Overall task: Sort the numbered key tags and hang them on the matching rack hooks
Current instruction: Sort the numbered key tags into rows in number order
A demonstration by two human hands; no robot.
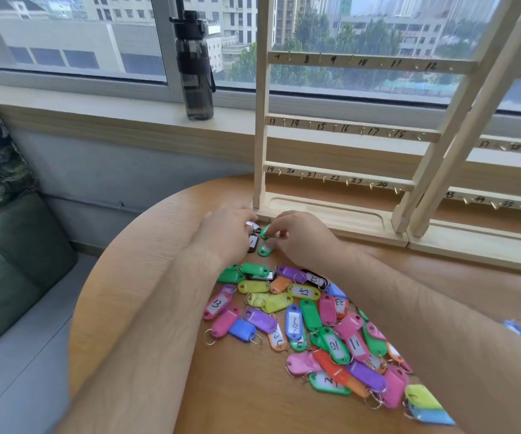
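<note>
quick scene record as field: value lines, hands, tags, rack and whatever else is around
table: round, wooden
rack: stands at the table's far edge; numbers 7 to 24 readable, visible hooks bare
left hand: at the black key tags by the rack's base; grip hidden
right hand: pinches a green key tag
second green tag: flat on the table beside the black ones
tag pile: mixed colours, unsorted
water bottle: upright on the windowsill
</note>
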